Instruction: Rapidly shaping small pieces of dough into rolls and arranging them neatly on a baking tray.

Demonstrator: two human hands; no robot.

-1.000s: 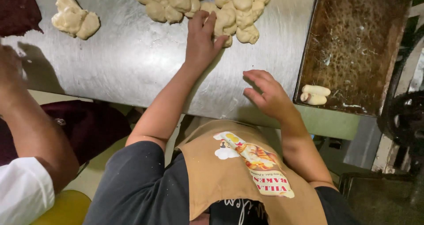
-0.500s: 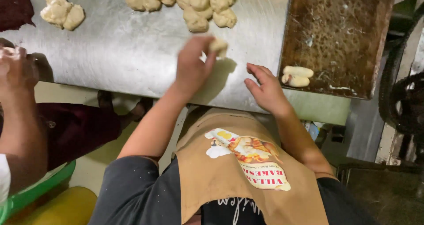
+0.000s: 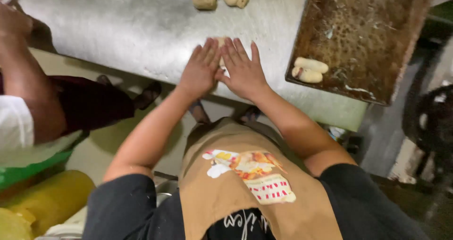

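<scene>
Your left hand [image 3: 200,70] and right hand [image 3: 243,70] lie flat, fingers [image 3: 240,51] extended, grasping nothing. The dough piece [image 3: 220,44] sits on the desk [image 3: 127,28] under your fingertips, between both hands, equally near each. Its long axis is hidden.

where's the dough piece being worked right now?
Head view, centre: the dough piece lies on the metal table, mostly hidden under the left hand and right hand, left of the baking tray.

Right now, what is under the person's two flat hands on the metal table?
A pale dough piece peeks out between the left hand and right hand on the metal table. Most of it is covered, so its shape is unclear.
</scene>
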